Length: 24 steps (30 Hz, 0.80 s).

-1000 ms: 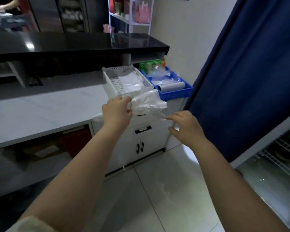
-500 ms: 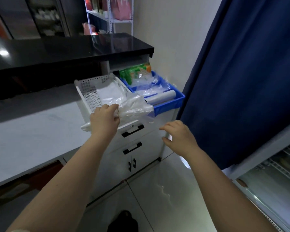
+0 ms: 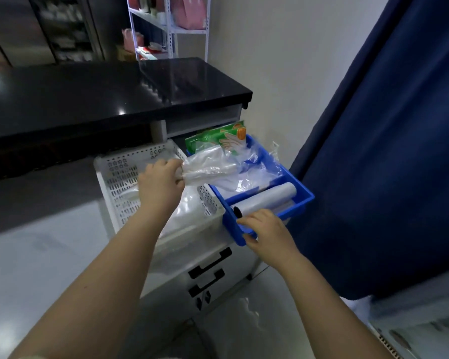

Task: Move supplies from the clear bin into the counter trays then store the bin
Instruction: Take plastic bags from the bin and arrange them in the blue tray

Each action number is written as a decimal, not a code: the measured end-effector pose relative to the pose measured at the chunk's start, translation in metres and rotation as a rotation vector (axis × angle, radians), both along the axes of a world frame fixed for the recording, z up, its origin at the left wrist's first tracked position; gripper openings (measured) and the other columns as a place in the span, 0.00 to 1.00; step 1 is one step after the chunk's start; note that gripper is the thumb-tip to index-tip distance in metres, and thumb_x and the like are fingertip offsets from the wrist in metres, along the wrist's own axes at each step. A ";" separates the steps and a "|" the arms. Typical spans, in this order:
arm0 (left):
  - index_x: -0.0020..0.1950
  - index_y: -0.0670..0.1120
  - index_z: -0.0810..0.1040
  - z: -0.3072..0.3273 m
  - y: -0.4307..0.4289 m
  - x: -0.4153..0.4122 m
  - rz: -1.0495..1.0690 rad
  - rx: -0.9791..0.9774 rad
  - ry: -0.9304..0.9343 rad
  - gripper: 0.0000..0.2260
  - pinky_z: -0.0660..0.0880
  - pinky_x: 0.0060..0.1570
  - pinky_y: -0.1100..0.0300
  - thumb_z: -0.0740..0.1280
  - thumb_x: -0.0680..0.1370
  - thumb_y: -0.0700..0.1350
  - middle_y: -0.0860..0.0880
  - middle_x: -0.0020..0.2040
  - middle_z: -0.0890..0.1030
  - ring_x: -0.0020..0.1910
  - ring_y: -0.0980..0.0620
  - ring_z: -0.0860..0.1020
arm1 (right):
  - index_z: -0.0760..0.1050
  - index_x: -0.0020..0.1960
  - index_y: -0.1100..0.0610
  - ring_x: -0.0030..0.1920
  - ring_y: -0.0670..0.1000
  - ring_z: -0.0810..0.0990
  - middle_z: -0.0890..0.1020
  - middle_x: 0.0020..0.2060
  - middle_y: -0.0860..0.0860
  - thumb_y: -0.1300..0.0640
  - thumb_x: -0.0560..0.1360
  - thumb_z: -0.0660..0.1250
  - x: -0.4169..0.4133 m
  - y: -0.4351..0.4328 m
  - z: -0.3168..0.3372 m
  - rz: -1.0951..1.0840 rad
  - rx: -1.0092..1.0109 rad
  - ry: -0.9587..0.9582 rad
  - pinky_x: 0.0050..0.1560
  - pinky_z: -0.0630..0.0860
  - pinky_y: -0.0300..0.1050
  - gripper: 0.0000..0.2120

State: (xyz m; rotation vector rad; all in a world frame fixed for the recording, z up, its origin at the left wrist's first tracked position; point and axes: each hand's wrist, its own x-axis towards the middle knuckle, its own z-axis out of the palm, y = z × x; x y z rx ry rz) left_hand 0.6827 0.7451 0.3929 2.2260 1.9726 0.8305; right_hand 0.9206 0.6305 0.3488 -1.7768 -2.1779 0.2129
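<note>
Since half a second ago: plastic bag bundle [image 3: 208,167] carried up over blue tray [image 3: 300,203]. Left hand [image 3: 161,182] clenched on its near end; long axis points right. Right hand [image 3: 267,233] now grips tray's front rim. White basket [image 3: 119,177] beside it on desk [image 3: 36,255].

Left hand [image 3: 161,182] hides white tray [image 3: 119,177] contents.

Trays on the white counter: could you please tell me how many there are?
2. A white perforated plastic tray sits on the left; a blue plastic tray touches its right side, against the wall. Nothing suggests hidden ones.
</note>
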 end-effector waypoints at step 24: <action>0.59 0.51 0.79 0.006 0.129 0.174 0.340 0.070 -0.057 0.18 0.73 0.45 0.48 0.68 0.69 0.42 0.45 0.48 0.79 0.47 0.40 0.75 | 0.66 0.69 0.41 0.60 0.55 0.75 0.71 0.68 0.49 0.53 0.68 0.71 0.145 0.281 -0.017 0.494 -0.403 -0.147 0.59 0.75 0.51 0.32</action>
